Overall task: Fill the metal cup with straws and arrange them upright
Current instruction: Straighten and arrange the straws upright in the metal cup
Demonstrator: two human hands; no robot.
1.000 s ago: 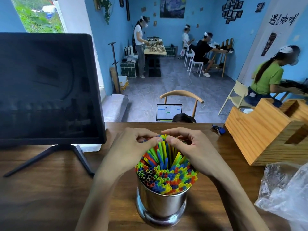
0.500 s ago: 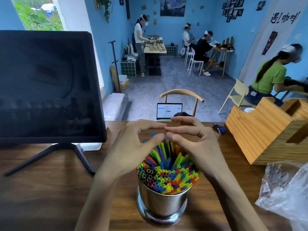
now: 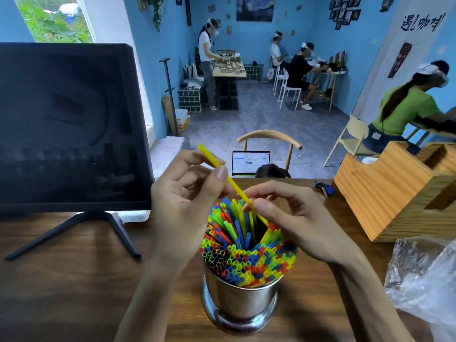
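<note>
Yellow straw (image 3: 223, 172) lifted; both hands' grip pinches it.

We have one wide-angle view, worn on the head, looking forward and down, close over the counter (image 3: 61, 292) and across the room beyond.

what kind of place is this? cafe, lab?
Probably a cafe-style room used for recording sessions. The blue walls carry framed pictures and a painting, other people work at small tables wearing head rigs, and a point-of-sale style screen stands on the wooden counter.
</note>
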